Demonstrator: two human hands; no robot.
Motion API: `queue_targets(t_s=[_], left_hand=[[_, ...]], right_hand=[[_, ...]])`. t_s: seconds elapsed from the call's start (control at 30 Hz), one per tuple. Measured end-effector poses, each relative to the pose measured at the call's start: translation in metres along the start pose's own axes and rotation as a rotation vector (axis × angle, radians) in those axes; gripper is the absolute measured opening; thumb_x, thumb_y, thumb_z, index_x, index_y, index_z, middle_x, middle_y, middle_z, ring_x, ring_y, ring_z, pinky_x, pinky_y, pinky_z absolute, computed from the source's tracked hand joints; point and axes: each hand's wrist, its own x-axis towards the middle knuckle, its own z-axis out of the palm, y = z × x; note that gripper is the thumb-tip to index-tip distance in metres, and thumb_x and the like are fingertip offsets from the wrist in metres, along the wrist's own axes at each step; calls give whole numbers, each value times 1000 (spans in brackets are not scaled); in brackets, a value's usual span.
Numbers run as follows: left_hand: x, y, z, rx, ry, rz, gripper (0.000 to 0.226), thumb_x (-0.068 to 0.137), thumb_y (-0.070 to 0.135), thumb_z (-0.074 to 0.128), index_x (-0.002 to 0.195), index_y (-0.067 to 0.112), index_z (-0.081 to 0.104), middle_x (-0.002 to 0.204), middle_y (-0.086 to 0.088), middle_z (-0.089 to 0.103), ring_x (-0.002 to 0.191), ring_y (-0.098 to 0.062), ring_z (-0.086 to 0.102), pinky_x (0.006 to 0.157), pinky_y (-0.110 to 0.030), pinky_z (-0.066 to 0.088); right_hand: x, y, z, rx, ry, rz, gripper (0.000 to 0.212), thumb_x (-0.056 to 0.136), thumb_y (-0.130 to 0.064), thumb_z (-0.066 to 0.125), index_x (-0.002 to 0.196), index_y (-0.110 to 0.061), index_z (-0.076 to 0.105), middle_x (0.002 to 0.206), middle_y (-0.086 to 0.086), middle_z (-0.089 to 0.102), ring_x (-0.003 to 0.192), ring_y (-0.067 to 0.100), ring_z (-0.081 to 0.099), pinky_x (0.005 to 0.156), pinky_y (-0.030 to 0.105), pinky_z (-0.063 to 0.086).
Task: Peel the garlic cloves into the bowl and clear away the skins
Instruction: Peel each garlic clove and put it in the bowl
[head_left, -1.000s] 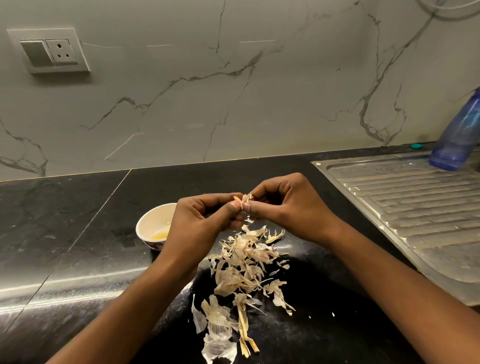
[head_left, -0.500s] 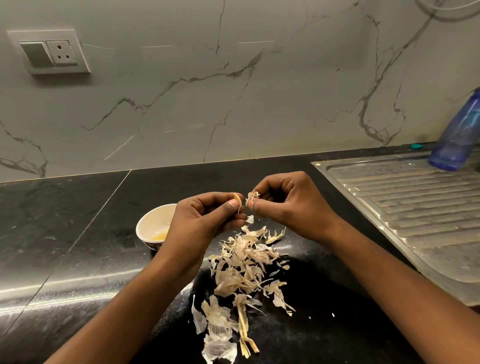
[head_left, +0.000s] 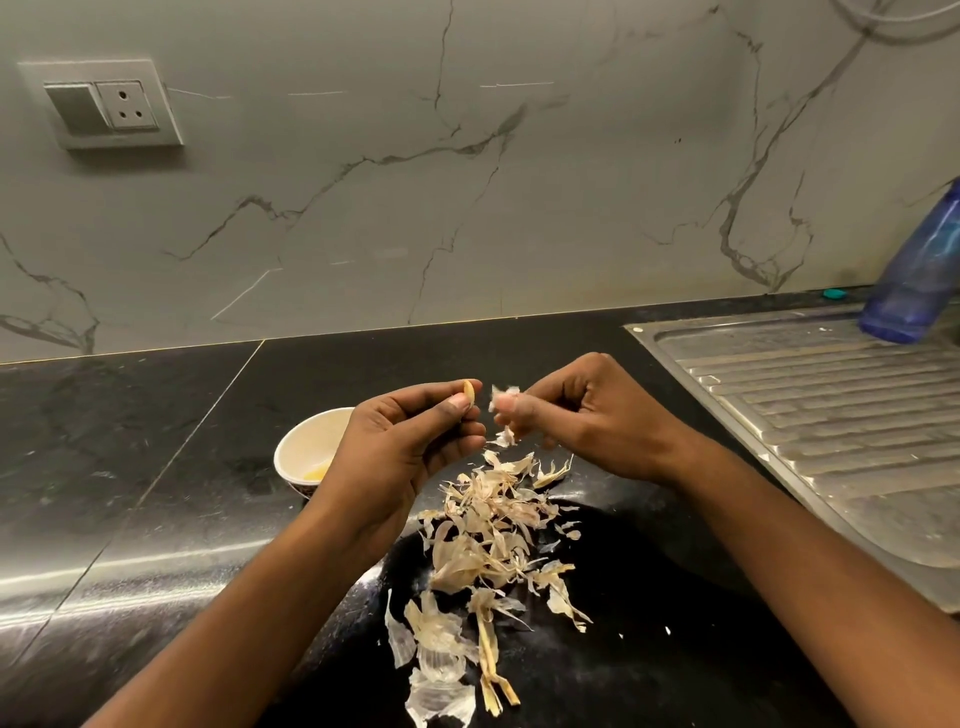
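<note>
Counter (head_left: 156, 441) carries skins (head_left: 483, 545) between bowl (head_left: 311, 441) and drainboard (head_left: 805, 405) edge.

A glossy black stone countertop (head_left: 156, 467) carries everything, with a thin seam running across it to the left of the left hand (head_left: 400, 452). A small white bowl (head_left: 291, 447) stands on it just beyond and left of that hand, which partly hides it. A loose pile of papery garlic skins (head_left: 488, 540) lies below and between both hands, trailing toward the person between the forearms. Right of the right hand (head_left: 597, 421), a ribbed steel drainboard (head_left: 831, 415) is set into the counter, and a small teal object (head_left: 834, 293) sits on the stone by the wall past its far edge.
</note>
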Motion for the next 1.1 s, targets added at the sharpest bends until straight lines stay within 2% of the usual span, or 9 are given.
queue_targets(t_s=[0.07,0.17,0.27,0.37,0.47,0.63,0.73,0.87,1.1], left_hand=[[0,0,0,-4,1,-11,21,95,0,63,111,0,78,106,-21,77,83,-21,75,74,-28,65],[-1,1,1,19,1,-3,23,94,0,65,114,0,76,99,-18,77,83,-21,75,71,-26,63],[-3,3,2,23,-4,10,21,90,2,67,110,1,74,96,-16,77,80,-20,74,68,-24,62],[-5,4,4,16,-36,11,24,84,5,70,107,1,74,94,-16,76,78,-21,73,67,-24,62],[-5,4,4,20,-58,5,26,81,7,71,106,2,75,95,-18,76,76,-22,73,67,-24,62],[-5,4,2,1,-73,3,23,81,6,71,104,3,77,97,-18,76,76,-20,73,67,-25,62],[-5,4,2,-2,-85,2,25,81,6,71,105,1,76,99,-20,76,76,-21,73,67,-24,63],[-5,5,2,-17,-76,10,25,80,5,72,104,0,74,96,-19,76,74,-21,72,66,-24,63],[-5,5,2,13,-86,6,22,79,10,73,100,3,74,97,-18,76,78,-23,73,65,-25,63]], right_hand=[[0,0,0,-19,-15,-15,16,92,-27,82,90,-11,84,87,-3,81,80,12,77,70,25,62],[0,0,0,22,-74,-8,12,85,-12,89,95,-10,81,95,-1,81,89,14,79,80,28,64],[1,0,-2,88,-69,-15,16,85,6,81,96,-6,78,98,2,81,97,15,79,85,32,65],[1,-1,-3,161,-37,-21,21,92,13,65,94,-2,80,100,5,81,100,19,78,82,35,66],[2,-2,-2,245,-19,14,30,98,12,53,102,3,80,101,11,81,92,29,77,77,40,66],[1,-5,0,322,-13,46,24,102,-19,67,104,2,80,93,14,80,88,31,78,76,43,66],[1,-4,0,309,8,31,14,93,-11,79,103,0,80,93,11,80,86,27,79,76,41,67],[1,-3,-1,382,-29,46,25,90,4,78,114,-2,76,105,11,81,94,29,79,78,39,67],[2,-7,4,457,-23,72,19,94,-11,76,112,-5,79,101,11,81,90,23,78,74,30,64]])
